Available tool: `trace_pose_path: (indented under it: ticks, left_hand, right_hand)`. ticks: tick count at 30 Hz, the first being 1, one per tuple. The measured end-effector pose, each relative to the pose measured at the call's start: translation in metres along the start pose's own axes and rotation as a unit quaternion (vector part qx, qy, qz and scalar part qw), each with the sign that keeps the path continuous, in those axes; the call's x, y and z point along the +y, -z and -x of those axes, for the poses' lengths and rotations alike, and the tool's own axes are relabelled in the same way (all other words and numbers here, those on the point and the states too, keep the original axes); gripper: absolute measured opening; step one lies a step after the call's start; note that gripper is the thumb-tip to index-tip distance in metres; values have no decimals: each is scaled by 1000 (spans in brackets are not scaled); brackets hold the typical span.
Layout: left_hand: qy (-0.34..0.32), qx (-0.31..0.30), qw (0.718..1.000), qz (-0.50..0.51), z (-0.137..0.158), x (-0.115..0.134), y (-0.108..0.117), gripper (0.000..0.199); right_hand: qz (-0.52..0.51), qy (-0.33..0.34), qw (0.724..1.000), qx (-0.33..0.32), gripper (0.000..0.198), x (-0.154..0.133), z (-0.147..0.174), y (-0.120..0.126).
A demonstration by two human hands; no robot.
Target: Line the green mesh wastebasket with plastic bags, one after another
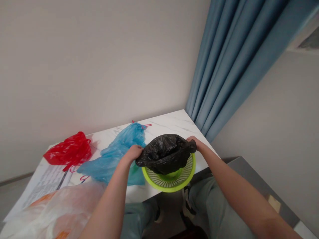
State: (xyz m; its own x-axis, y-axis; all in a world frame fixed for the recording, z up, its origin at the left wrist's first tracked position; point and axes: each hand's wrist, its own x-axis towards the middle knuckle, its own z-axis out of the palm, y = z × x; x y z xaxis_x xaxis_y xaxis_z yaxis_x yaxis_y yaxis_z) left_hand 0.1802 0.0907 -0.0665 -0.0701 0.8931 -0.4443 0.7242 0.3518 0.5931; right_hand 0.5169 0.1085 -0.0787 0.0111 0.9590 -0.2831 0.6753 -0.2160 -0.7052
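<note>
Between my hands a black plastic bag [168, 156] is stretched wide, its mouth opened toward me. My left hand [136, 152] grips the bag's left edge, and my right hand [193, 142] grips the right edge. Beneath the bag is a lime-green slotted plastic basket [169, 190], which shows its rim and slatted wall. The lower part of the bag hangs over or into the basket; exactly how far I cannot tell. A blue plastic bag [117, 149] with red drawstrings lies just left of my left hand.
On the white marbled table [169, 121] lie a crumpled red plastic bag [72, 149], a printed sheet [46, 181] and a translucent white bag [72, 205] with orange patches. A blue curtain [231, 66] hangs at the right. A grey surface [259, 186] stands at the lower right.
</note>
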Motion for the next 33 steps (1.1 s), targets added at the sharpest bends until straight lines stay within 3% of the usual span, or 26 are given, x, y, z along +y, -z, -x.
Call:
trace_pose_path:
  ticks: [3, 5, 8, 11, 14, 16, 20, 25, 33]
  left_hand:
    - [-59, 100, 992, -55, 25, 0, 8, 30]
    - [-161, 151, 973, -65, 50, -1, 7, 38]
    - [-298, 132, 945, -36, 90, -11, -6, 36]
    - [-324, 115, 939, -15, 121, -27, -25, 41]
    - [-317, 118, 941, -13, 136, -40, -37, 46]
    - [-316, 122, 941, -17, 139, -43, -40, 33]
    - [-312, 148, 939, -17, 138, -40, -40, 7]
    - [-304, 156, 940, -6, 144, -43, -42, 10]
    - [-230, 102, 966, -54, 147, -64, -47, 10]
  right_hand:
    - [-4, 25, 997, 70, 23, 2, 16, 11]
    - [-23, 117, 987, 104, 30, 3, 37, 22]
    - [-62, 288, 954, 56, 27, 7, 81, 33]
    - [-40, 329, 943, 43, 20, 17, 129, 32]
    - [6, 326, 943, 69, 12, 30, 161, 23]
    - [27, 326, 943, 63, 6, 37, 172, 15]
    - [77, 319, 945, -7, 15, 41, 183, -1]
    - [216, 262, 937, -84, 20, 38, 185, -17]
    - [349, 149, 922, -71, 24, 31, 171, -35]
